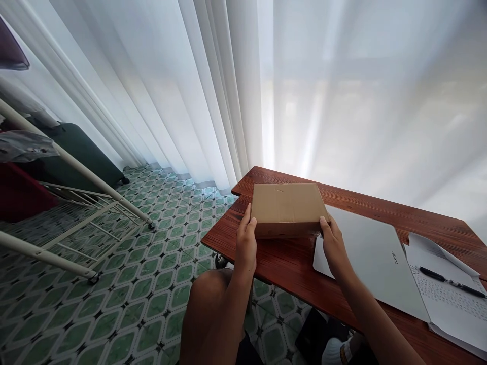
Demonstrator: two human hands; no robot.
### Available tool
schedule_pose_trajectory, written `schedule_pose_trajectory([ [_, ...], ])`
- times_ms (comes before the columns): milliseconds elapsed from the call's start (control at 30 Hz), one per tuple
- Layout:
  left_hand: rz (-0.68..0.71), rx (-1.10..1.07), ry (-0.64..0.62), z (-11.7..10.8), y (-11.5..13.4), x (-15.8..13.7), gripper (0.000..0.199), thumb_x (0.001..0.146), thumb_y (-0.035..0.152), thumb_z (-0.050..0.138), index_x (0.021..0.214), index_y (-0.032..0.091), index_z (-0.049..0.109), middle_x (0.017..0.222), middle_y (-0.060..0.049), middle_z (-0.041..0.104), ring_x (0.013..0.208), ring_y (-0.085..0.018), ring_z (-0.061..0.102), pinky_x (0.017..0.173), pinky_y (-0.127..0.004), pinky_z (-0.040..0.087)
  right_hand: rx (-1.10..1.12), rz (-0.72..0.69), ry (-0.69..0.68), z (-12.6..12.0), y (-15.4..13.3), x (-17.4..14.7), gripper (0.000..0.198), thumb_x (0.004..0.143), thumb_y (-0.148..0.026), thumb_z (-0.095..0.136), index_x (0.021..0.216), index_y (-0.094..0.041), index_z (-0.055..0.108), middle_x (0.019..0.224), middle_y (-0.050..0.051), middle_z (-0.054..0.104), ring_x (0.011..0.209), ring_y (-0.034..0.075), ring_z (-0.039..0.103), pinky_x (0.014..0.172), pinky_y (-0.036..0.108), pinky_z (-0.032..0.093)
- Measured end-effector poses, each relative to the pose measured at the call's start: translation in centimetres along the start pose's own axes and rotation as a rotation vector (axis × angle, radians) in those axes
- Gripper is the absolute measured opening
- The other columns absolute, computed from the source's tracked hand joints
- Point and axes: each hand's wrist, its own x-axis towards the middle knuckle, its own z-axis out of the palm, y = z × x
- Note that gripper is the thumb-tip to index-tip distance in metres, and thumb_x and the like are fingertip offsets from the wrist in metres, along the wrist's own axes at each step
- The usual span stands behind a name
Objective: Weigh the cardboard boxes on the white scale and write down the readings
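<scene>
The cardboard box (287, 203), pinched at its near corners by the left hand (246, 243) and right hand (335, 246) over the wooden table (283, 261), is probably light and stiff, best held by its sides.

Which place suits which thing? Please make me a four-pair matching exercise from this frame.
1. Brown cardboard box
2. Flat pale-grey laptop-like slab
3. Slim black pen
4. Dark-green wheeled case

A. On handwritten white paper
B. On green-and-white tiled floor
C. Held by left hand and right hand
D. Directly on reddish-brown wooden table

Pairs: 1-C, 2-D, 3-A, 4-B
</scene>
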Motion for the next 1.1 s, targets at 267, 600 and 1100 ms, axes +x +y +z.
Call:
schedule_pose_trajectory([
  [267, -0.03, -0.042, 0.059, -0.8, -0.3, 0.5, 0.059, 0.096, 0.028, 0.047, 0.154, 0.015, 0.045, 0.161, -0.001, 0.039, 0.151, -0.02, 0.034, 0.126, -0.033, 0.028, -0.004, 0.024, -0.005, 1.6, 0.6, 0.1, 0.065, 0.095, -0.061, 0.047, 0.149, -0.026, 0.052, 0.155, 0.004, 0.051, 0.147, 0.029, 0.042, 0.125, 0.049, 0.03],
  [600, -0.035, -0.029, 0.075, -0.9, -1.0, 0.5, 0.058, 0.097, 0.027, 0.046, 0.154, 0.015, 0.044, 0.16, -0.002, 0.04, 0.149, -0.019, 0.037, 0.126, -0.033, 0.029, -0.002, 0.017, -0.006, 1.8, 2.0, 0.3, 0.059, 0.094, -0.061, 0.048, 0.142, -0.027, 0.057, 0.152, 0.006, 0.054, 0.145, 0.029, 0.045, 0.124, 0.053, 0.032],
  [1100, -0.058, 0.024, 0.077, -0.7, -1.5, 0.5, 0.056, 0.099, 0.028, 0.045, 0.154, 0.016, 0.044, 0.161, 0.0, 0.039, 0.15, -0.019, 0.035, 0.126, -0.033, 0.027, -0.023, 0.055, -0.013, 1.7, 2.4, 0.1, 0.058, 0.095, -0.062, 0.046, 0.144, -0.032, 0.055, 0.154, 0.004, 0.052, 0.145, 0.028, 0.046, 0.122, 0.053, 0.036],
])
